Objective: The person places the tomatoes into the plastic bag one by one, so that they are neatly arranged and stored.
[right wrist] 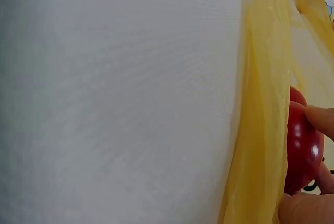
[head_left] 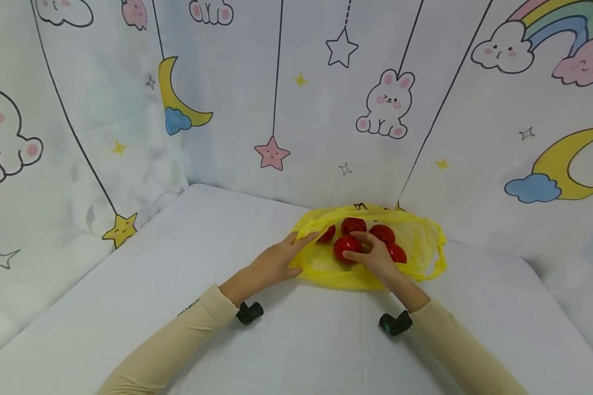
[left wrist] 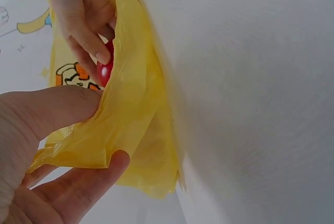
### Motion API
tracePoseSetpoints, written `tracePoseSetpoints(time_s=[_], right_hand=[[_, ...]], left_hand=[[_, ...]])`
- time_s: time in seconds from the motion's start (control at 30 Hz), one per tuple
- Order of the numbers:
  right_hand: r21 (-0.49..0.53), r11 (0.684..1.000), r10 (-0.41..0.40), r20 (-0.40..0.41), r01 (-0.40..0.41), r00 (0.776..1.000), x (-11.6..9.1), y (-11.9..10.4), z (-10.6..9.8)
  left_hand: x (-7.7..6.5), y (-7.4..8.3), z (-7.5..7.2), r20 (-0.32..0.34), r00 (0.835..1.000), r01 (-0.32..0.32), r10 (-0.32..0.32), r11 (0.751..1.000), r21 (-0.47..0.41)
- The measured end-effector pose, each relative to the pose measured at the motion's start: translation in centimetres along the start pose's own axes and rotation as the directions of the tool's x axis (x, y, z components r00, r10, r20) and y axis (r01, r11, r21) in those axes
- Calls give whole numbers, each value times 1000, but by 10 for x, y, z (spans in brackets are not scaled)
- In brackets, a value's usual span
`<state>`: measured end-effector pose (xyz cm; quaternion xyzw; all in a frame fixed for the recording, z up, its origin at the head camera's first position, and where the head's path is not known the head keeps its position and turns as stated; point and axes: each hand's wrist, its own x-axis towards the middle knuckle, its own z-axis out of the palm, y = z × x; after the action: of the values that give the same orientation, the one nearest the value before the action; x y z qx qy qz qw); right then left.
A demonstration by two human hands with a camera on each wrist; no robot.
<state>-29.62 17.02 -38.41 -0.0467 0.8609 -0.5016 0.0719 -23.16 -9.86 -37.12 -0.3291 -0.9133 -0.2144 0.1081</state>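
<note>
A yellow plastic bag (head_left: 321,278) lies on the table with its mouth spread open, several glossy red apples showing inside. My left hand (head_left: 277,260) is at the bag's left edge; in the left wrist view, its thumb and fingers pinch the yellow film. My right hand (head_left: 377,259) reaches into the mouth from the right. Thumb and fingertips grip the front red apple (head_left: 345,249), which the right wrist view shows partly behind the bag's rim. Other apples lie close around it: one at the back (head_left: 353,225), one behind the right hand (head_left: 382,234).
The bag sits on a white-covered table (head_left: 316,329), near the back wall (head_left: 227,109) printed with stars, moons and rabbits. A black wrist device (head_left: 249,313) shows by the left wrist, another black device (head_left: 395,323) by the right.
</note>
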Motion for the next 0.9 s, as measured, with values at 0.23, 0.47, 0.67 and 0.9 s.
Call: tracePoseSetpoints(time_s=[0.23, 0.47, 0.67, 0.9], right_hand=[[-24, 999, -22, 7, 22, 1000, 1, -4, 1], [-11, 1000, -21, 19, 21, 1000, -4, -6, 1], [-3, 1000, -23, 11, 23, 1000, -8, -7, -2], [41, 997, -72, 35, 71, 997, -20, -6, -7]], left_hand=[[-2, -3, -1, -17, 1000, -13, 13, 1000, -5], [-3, -5, 0, 2, 1000, 1, -1, 1000, -8], [-3, -6, -1, -20, 1000, -4, 4, 1000, -18], [-2, -7, 2, -75, 997, -32, 33, 999, 8]])
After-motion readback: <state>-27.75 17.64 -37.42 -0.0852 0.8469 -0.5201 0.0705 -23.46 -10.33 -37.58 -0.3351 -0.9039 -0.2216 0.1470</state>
